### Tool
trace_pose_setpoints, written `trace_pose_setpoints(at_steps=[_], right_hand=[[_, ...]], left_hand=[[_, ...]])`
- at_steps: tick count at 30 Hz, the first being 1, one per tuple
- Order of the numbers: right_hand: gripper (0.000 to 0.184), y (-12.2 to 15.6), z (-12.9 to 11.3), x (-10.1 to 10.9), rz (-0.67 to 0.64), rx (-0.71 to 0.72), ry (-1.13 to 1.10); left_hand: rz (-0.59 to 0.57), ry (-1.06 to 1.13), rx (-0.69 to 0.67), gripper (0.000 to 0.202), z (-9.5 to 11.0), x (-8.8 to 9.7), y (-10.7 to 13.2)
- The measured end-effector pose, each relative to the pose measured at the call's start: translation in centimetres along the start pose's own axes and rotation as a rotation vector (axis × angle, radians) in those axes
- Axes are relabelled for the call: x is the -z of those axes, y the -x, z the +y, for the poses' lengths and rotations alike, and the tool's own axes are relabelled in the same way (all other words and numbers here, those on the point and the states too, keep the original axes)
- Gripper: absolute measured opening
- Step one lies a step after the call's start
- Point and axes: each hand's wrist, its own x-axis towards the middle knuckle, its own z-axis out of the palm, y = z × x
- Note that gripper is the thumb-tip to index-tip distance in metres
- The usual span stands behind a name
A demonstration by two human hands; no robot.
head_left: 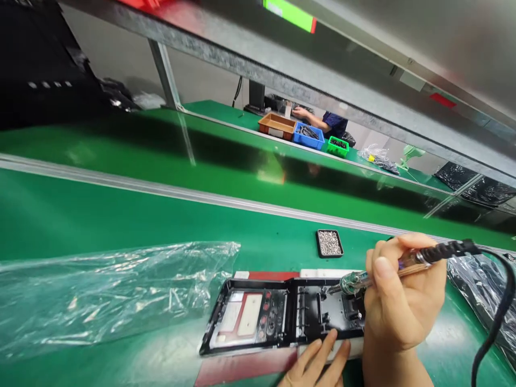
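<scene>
My right hand (407,301) is closed round the clear handle of a soldering iron (353,282). Its tip points down and left, at the inside of a black plastic housing (308,309); whether it touches cannot be made out. Fingers spread, my left hand (316,365) rests at the housing's near edge. The housing lies open-side up, with a window and round button spots in its left half. Beneath it are a red and white fixture (258,365). Beyond the housing stands a small black tray (329,243) full of tiny silver metal pieces.
Clear plastic film (121,295) spreads over the green bench at left. The iron's black cord (500,322) hangs at right, beside bagged dark material (484,295). Past the metal rail are brown, blue and green bins (308,141) and another person's arm (312,118). A shelf overhangs above.
</scene>
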Motion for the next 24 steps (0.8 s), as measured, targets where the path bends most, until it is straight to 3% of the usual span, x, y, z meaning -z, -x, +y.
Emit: trace_pose_setpoints(at_steps=[5, 11, 24], right_hand=[[0.03, -0.6, -0.3, -0.1, -0.047, 0.023, -0.02], [0.03, -0.9, -0.2, 0.2, -0.073, 0.039, -0.004], [0.028, -1.0, -0.1, 0.3, -0.068, 0.054, 0.018]], left_hand=[[-0.094, 0.092, 0.02, 0.014, -0.2, 2.1, -1.2], [-0.195, 0.149, 0.043, 0.03, 0.0, 3.3, -1.8], [-0.201, 0.153, 0.034, 0.025, 0.0, 3.3, -1.8]])
